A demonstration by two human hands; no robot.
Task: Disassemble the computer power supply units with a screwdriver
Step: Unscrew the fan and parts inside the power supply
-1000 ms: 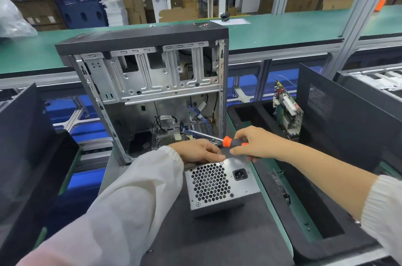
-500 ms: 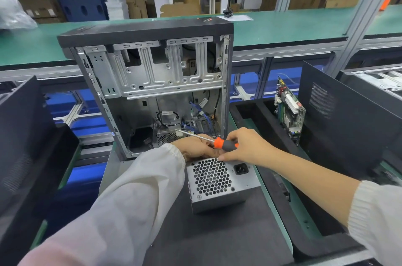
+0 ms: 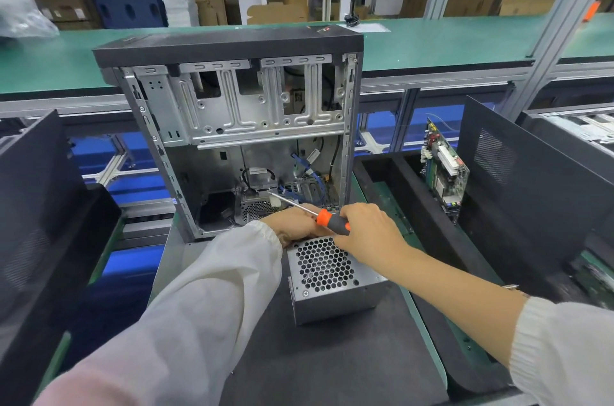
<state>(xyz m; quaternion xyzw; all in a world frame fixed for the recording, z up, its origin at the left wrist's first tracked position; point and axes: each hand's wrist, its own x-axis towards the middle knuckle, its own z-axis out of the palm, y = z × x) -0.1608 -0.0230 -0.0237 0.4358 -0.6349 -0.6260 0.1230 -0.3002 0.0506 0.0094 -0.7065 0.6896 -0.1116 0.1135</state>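
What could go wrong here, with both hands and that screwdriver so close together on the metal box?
1. The right hand holds the screwdriver with its shaft lying across the left hand; a slip might jab or scrape that hand.
2. The tip points into the open case, near loose cables; it could snag or nick one.
3. The power supply sits near the right edge of the mat; a hard push might slide it off.

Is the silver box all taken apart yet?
Not yet. Done: the silver box is out of the computer case, sitting on the mat. In hand: the right hand holds the screwdriver while the left hand rests on the box's top. Left: a screw still shows by the grille, and the box remains closed.
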